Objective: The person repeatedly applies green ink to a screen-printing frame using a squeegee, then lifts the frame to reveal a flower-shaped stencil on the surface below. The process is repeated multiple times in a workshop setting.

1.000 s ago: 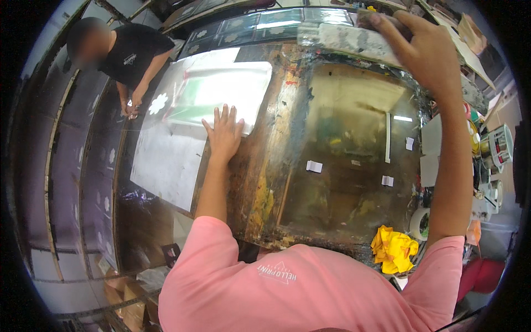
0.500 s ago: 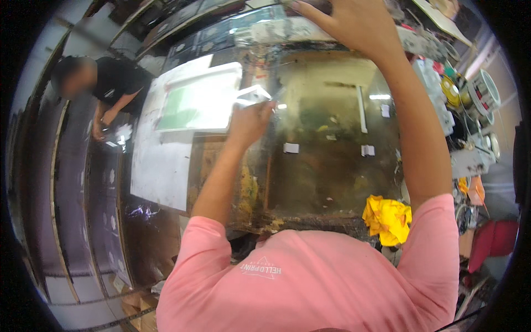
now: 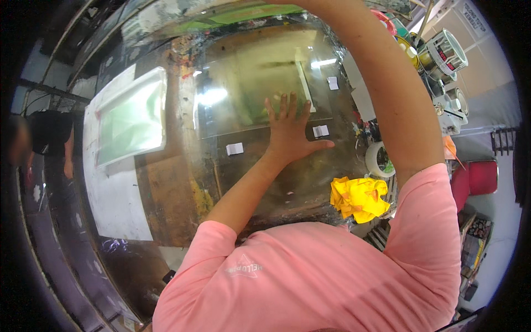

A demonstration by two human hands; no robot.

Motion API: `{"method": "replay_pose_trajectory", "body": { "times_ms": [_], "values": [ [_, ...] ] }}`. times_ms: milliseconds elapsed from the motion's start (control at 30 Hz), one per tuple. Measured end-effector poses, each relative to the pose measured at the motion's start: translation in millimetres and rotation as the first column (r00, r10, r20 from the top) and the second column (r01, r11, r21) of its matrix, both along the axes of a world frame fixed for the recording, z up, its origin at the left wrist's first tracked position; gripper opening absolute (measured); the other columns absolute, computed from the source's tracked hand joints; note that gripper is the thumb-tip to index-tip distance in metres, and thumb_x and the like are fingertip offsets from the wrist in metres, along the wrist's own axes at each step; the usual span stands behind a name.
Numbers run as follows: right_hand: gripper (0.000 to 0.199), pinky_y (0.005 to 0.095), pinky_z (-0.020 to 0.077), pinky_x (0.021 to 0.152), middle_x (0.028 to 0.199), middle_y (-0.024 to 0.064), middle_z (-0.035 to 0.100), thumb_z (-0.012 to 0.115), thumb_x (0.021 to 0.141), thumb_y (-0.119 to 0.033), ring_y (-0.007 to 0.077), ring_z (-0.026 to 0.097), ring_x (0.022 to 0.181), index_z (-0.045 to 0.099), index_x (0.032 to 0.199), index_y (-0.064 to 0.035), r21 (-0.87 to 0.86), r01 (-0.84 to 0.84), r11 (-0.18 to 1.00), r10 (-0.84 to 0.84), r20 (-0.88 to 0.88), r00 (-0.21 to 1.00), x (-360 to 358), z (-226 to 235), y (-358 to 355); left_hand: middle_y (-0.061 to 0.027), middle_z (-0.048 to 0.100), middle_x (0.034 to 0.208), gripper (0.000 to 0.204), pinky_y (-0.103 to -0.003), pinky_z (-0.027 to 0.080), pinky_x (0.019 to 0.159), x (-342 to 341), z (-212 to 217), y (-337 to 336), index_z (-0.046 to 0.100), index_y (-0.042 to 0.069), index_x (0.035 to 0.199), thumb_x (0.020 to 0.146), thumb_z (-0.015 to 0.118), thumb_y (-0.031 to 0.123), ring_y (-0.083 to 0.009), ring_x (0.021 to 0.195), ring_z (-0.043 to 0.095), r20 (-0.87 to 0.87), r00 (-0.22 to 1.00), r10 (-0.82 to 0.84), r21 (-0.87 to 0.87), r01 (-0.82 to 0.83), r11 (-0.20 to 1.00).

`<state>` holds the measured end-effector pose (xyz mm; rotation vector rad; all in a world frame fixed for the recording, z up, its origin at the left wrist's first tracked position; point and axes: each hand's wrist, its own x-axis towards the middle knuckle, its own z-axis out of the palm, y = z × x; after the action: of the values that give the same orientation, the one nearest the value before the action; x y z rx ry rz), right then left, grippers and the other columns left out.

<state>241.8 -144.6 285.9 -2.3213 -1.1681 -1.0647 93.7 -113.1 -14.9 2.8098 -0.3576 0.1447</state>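
Note:
My left hand (image 3: 290,130) lies palm down with its fingers spread, over the near edge of a clear sheet (image 3: 260,119) on a glossy brown board (image 3: 260,177). Small white paper tabs (image 3: 235,149) are stuck on the board; another white tab (image 3: 321,131) is close to my left thumb. A narrow white strip (image 3: 306,83) shows beyond my fingertips. My right forearm (image 3: 381,72) reaches up and away past the upper edge, where the hand is cut off. Left of the board, a white-edged panel with a shiny pale green face (image 3: 130,122) rests on white paper (image 3: 119,193).
A crumpled yellow cloth (image 3: 359,199) sits at the near right, beside a tape roll (image 3: 379,159). Cans (image 3: 442,55) crowd the right side, with a red chair (image 3: 482,180) behind. A green-banded frame (image 3: 221,21) crosses the far side. Another person (image 3: 52,133) stands at far left.
My left hand has moved right and nearer, from pinching the clear sheet's corner to spreading over it. My right hand has passed out of the upper edge. The view has shifted to the right.

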Motion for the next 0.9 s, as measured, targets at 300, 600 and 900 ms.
{"method": "replay_pose_trajectory", "body": {
  "times_ms": [300, 600, 900],
  "values": [
    [0.072, 0.0517, 0.0585, 0.084, 0.084, 0.0259, 0.076, 0.055, 0.099, -0.063, 0.0426, 0.075, 0.085, 0.078, 0.078, 0.0019, -0.111, 0.167, 0.98, -0.183, -0.161, 0.97, -13, 17, 3, -0.0291, 0.046, 0.162, 0.123, -0.076, -0.001, 0.125, -8, -3, -7, 0.059, 0.008, 0.153, 0.072, 0.056, 0.099, -0.0507, 0.155, 0.033, 0.129, 0.991, -0.04, -0.102, 0.053, 0.993],
    [0.072, 0.0515, 0.0572, 0.085, 0.085, 0.0254, 0.076, 0.055, 0.099, -0.064, 0.0423, 0.074, 0.086, 0.079, 0.08, 0.0008, -0.018, 0.091, 0.996, -0.092, -0.033, 0.995, -10, 4, 1, -0.0308, 0.044, 0.16, 0.12, -0.072, 0.016, 0.126, -7, -11, -13, 0.058, 0.004, 0.153, 0.075, 0.059, 0.095, -0.0558, 0.148, 0.039, 0.167, 0.985, -0.05, -0.128, 0.072, 0.989],
    [0.072, 0.0526, 0.0511, 0.093, 0.084, 0.0232, 0.076, 0.053, 0.101, -0.064, 0.0408, 0.074, 0.087, 0.08, 0.085, 0.0019, -0.04, 0.089, 0.995, -0.091, -0.066, 0.994, -17, -6, -4, -0.032, 0.044, 0.16, 0.127, -0.07, 0.014, 0.127, -9, -22, -12, 0.053, -0.008, 0.151, 0.077, 0.058, 0.095, -0.0532, 0.153, 0.032, 0.196, 0.981, 0.009, -0.106, 0.013, 0.994]
  ]
}}
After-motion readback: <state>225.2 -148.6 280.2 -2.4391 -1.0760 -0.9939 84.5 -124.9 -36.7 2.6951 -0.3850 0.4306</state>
